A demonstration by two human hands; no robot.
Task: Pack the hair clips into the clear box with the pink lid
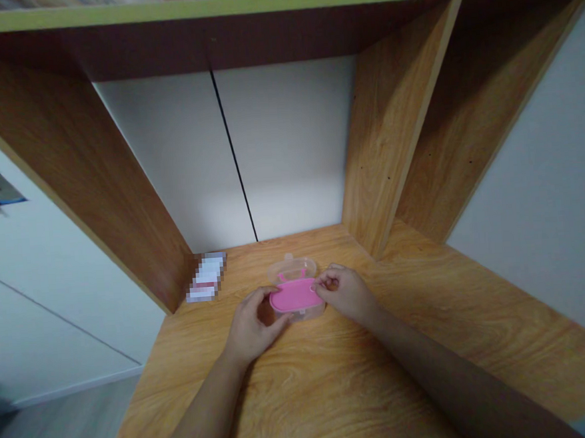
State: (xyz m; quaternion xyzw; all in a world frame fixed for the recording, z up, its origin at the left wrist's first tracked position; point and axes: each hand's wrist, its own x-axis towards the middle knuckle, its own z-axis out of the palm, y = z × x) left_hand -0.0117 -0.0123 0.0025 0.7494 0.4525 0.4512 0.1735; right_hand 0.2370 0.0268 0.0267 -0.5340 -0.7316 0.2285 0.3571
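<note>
A small oval box of clear plastic (313,314) stands on the wooden desktop. Its clear lid (282,271) is flipped back on the far side, with two pink parts near the hinge. Over the box's mouth lies a flat pink inner cover (292,297). My left hand (250,327) grips the box's left end, thumb along the front and fingers behind. At the opposite end, my right hand (346,292) pinches the right edge of the pink cover between thumb and forefinger. The inside of the box is hidden under the cover.
Left of the box, a blurred-out white item with a red band (206,277) lies on the desktop (304,391). Wooden side panels (390,119) flank a white back wall (288,152). A shelf with a yellow-green edge (257,3) runs overhead.
</note>
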